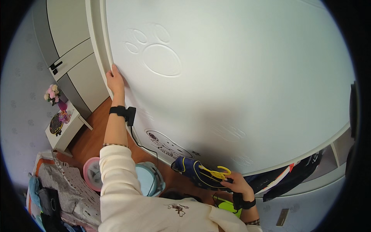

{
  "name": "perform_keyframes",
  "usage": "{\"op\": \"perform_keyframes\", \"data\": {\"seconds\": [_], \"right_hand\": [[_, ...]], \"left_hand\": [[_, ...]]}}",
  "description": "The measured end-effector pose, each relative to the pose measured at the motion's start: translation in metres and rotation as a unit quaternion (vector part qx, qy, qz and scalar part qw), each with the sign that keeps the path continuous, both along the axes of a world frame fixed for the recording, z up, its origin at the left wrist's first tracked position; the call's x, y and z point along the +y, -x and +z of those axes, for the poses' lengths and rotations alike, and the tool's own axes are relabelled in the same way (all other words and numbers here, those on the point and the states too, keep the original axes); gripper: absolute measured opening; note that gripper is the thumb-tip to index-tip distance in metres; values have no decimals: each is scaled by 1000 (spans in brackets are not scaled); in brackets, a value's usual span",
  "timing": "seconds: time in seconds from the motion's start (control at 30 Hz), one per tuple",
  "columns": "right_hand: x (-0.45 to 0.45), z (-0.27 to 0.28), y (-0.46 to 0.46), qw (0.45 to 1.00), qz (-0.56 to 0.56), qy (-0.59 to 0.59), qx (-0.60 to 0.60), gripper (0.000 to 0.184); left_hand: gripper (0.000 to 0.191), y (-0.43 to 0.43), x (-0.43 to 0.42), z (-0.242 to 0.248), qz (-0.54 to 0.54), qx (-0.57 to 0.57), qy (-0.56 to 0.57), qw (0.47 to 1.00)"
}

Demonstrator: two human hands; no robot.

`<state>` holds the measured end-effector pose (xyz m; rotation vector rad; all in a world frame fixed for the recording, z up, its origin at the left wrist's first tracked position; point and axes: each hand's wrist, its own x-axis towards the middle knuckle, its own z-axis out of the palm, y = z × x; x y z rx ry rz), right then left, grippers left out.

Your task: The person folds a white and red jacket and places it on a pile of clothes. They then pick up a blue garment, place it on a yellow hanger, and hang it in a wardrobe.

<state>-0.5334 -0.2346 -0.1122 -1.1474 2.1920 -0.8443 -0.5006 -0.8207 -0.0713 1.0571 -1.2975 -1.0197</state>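
Observation:
A large white wardrobe door (220,66) with embossed paw shapes and a cartoon animal fills the middle of the view. My left hand (115,81) grips the left edge of this door, arm stretched forward. Low on the right, my right hand (238,184) holds a yellow plastic clothes hanger (216,173) near its hook. A dark navy garment with yellow trim (187,166) hangs on that hanger, close to the door's lower part. To the right of my right hand, dark clothes (295,177) show in the wardrobe opening beside the door.
On the left, a bed or seat (69,185) is heaped with clothes. A pink basin (92,174), a light-blue lidded bucket (147,179) and a lime-green item (227,206) stand low. A small white table (71,117) holds flowers (52,94), near a room door (84,78).

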Motion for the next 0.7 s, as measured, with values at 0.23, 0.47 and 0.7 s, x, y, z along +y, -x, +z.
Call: {"op": "perform_keyframes", "data": {"seconds": [0.23, 0.47, 0.7], "right_hand": [[-3, -8, -9, 999, -18, 29, -7, 27], [19, -43, 1, 996, 34, 79, 12, 26], [23, -69, -3, 996, 14, 90, 17, 26]], "left_hand": [[65, 25, -106, -28, -103, 128, 17, 986], [65, -35, -67, -30, -197, 55, 29, 978], [64, -15, 8, -1, -286, 141, -119, 940]]}}
